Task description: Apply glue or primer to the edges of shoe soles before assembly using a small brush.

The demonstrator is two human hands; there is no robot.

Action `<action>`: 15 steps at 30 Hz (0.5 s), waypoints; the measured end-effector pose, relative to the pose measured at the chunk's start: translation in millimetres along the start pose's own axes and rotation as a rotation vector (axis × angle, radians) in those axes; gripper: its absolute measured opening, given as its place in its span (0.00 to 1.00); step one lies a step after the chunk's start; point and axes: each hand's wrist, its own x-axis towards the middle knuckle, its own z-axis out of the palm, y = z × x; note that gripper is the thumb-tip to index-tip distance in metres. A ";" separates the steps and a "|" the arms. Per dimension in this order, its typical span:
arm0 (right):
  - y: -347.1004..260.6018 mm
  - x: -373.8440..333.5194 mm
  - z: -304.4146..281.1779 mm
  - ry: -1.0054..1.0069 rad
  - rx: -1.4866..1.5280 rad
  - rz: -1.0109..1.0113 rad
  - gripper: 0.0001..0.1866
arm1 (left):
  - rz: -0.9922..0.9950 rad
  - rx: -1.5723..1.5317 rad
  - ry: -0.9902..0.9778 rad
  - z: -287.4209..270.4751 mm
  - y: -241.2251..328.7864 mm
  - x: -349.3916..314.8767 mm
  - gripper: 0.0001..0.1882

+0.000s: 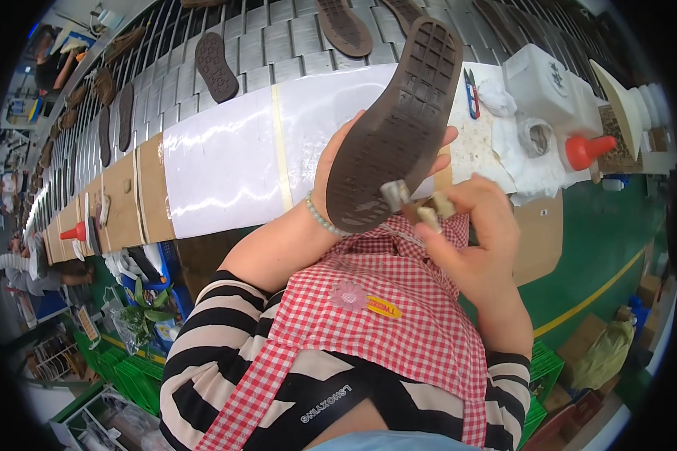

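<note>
A dark brown shoe sole (pixel 399 120) is tilted up in front of my chest, its grid-patterned tread toward me. My left hand (pixel 326 167) is closed around it from behind, fingertips curling over its right edge. Close to the sole's lower right edge, my right hand (pixel 485 233) pinches a small brush-like tool (pixel 396 197) with a pale, blurred head. Pale yellowish wrappings or pieces (pixel 442 204) show at the right fingertips; which they are, I cannot tell. Whether the tool touches the sole is unclear.
Beyond the white-covered table (pixel 226 158) runs a slatted metal conveyor (pixel 271 52) carrying several soles, including a dark sole (pixel 216 68). On the right are snips (pixel 471 94), a white plastic jug (pixel 541 83) and a red-nozzled bottle (pixel 588 152). Another red nozzle (pixel 74 232) is at the left.
</note>
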 end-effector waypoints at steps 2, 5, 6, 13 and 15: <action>3.5 0.0 -3.0 0.064 -0.052 -0.006 0.23 | 0.003 0.036 -0.028 1.0 1.5 -3.0 0.29; -0.7 1.1 -5.5 0.078 -0.054 -0.025 0.23 | 0.024 0.092 0.000 2.1 -0.3 -3.5 0.27; -2.2 1.1 -6.3 0.026 -0.001 -0.038 0.23 | 0.043 0.112 0.058 2.4 -1.4 -3.1 0.26; 11.5 8.6 -10.4 0.248 -0.181 -0.089 0.24 | 0.097 0.271 -0.095 -6.1 -2.6 -7.3 0.24; 7.2 7.2 -14.2 0.182 -0.149 -0.085 0.24 | -0.004 0.055 0.001 -5.4 -2.5 -7.2 0.24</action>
